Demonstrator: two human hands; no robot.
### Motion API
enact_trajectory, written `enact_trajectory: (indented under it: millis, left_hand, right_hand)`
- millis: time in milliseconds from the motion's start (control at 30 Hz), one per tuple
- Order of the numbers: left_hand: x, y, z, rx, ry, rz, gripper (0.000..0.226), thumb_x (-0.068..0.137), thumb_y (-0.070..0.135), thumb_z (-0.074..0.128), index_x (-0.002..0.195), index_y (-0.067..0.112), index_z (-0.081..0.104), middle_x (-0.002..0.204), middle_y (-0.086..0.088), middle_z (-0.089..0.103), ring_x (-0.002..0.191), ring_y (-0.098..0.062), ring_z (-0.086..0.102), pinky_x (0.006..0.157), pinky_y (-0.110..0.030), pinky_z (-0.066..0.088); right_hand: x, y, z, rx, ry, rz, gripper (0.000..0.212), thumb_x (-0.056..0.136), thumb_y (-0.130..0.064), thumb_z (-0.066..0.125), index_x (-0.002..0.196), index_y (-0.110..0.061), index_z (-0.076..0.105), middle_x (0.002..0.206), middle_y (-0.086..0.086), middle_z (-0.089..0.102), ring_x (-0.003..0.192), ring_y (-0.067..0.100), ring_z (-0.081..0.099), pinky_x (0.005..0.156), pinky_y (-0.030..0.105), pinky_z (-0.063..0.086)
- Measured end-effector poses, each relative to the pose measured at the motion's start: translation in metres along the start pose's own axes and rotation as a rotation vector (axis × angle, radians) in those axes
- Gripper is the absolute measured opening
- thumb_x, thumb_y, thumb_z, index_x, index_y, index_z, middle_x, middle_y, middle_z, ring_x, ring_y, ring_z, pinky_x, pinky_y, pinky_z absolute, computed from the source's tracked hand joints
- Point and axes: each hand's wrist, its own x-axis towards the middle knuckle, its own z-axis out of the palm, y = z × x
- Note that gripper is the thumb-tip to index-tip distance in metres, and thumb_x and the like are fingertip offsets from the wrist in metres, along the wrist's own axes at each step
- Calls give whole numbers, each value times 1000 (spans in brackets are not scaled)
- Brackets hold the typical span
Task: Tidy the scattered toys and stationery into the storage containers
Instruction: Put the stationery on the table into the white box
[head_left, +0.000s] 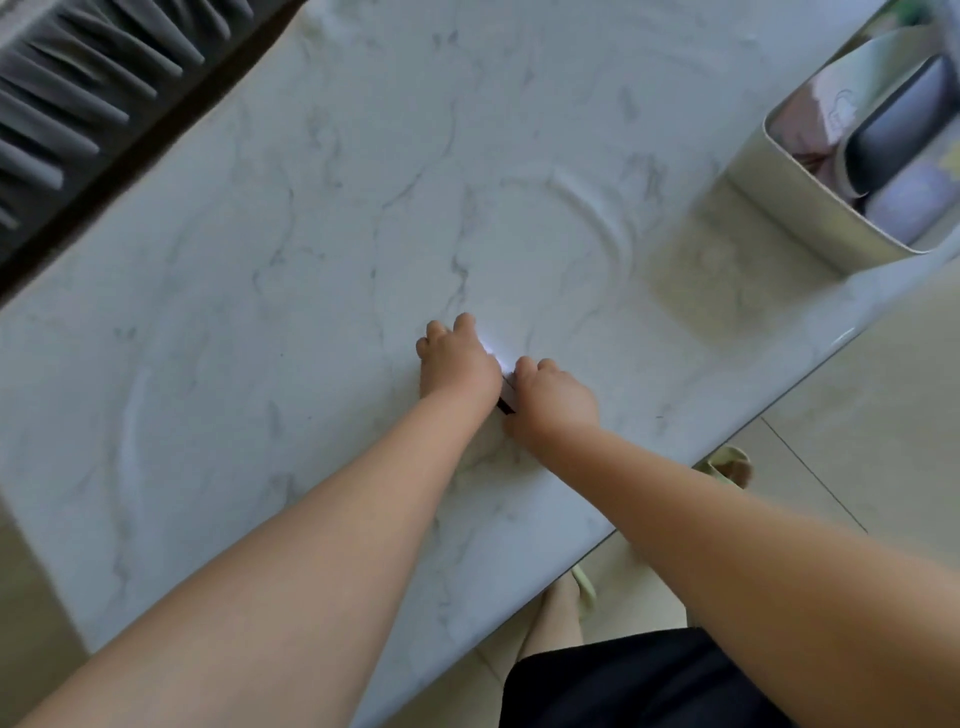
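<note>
Well short of the pale storage container (810, 208), both hands, left hand (457, 358) and right hand (553, 397), meet on the marble counter (260, 260), fingers curled around a small dark-edged thing (506, 402), no writing legible.

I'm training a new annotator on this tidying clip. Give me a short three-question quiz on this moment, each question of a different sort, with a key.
1. True or false: both hands are lifted well clear of the marble table.
2. Multiple choice: the storage container stands A) between the hands, B) at the table's far right, C) on the floor.
3. Fill in: the small object between the left hand and the right hand shows a ____ edge.

Key: 1 false, they are down at the tabletop, fingers curled, side by side. 2 B. 3 dark; what the object is cannot be told, since the hands hide most of it.
</note>
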Motion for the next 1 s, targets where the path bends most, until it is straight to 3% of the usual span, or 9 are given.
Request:
enact_trajectory:
  millis: [200, 367, 500, 600, 700, 800, 900, 1000]
  left_hand:
    - [7, 72, -13, -203, 21, 52, 51, 101, 33, 39, 148, 19, 26, 144, -12, 40, 128, -31, 44, 99, -38, 38]
    - [-4, 167, -14, -413, -73, 308, 42, 101, 42, 32, 139, 26, 43, 125, -5, 63, 112, -26, 60, 96, -39, 47]
    - [-9, 247, -17, -531, -39, 397, 38, 102, 40, 33, 132, 26, 51, 123, 1, 63, 108, -20, 60, 93, -33, 49]
    - [-6, 294, -14, -485, -64, 476, 36, 102, 33, 36, 133, 23, 51, 123, 2, 63, 108, -17, 61, 91, -28, 47]
    - [9, 335, 1, -408, -81, 528, 37, 101, 22, 40, 135, 22, 53, 130, 0, 61, 118, -17, 57, 98, -26, 44]
    - [26, 364, 14, -283, -13, 544, 42, 96, 16, 43, 137, 23, 51, 136, -5, 56, 127, -23, 49, 104, -33, 41]
    - [39, 373, 22, -57, 51, 530, 48, 91, 5, 38, 134, 24, 51, 137, -8, 48, 130, -28, 34, 102, -34, 36]
    - [48, 378, 30, 11, 52, 517, 54, 88, 2, 37, 136, 25, 49, 137, -5, 48, 128, -27, 31, 101, -34, 36]
  right_hand:
    - [14, 51, -84, 230, 151, 129, 37, 80, -31, 64, 109, -15, 47, 104, 4, 54, 77, 26, 52, 57, 29, 33]
    - [18, 100, -173, 480, 343, 171, 36, 79, -38, 64, 104, -16, 51, 94, 1, 62, 80, 25, 62, 63, 33, 47]
    - [26, 145, -225, 671, 498, 249, 35, 83, -39, 62, 104, -15, 48, 91, 0, 60, 84, 23, 62, 71, 35, 50]
    - [43, 187, -253, 747, 569, 340, 38, 81, -41, 63, 99, -14, 44, 86, 1, 57, 85, 27, 65, 75, 43, 55]
    - [68, 222, -278, 715, 525, 396, 44, 77, -48, 66, 94, -12, 46, 78, 5, 57, 77, 26, 65, 61, 39, 55]
    - [91, 244, -293, 831, 446, 397, 52, 77, -54, 70, 94, -11, 46, 77, 12, 58, 76, 32, 70, 70, 46, 60]
    - [99, 252, -295, 881, 423, 353, 62, 81, -50, 70, 115, -3, 48, 102, 15, 61, 93, 34, 67, 82, 48, 56]
    - [95, 265, -295, 837, 441, 339, 50, 86, -43, 65, 122, -13, 47, 110, 7, 63, 98, 30, 65, 87, 47, 53]
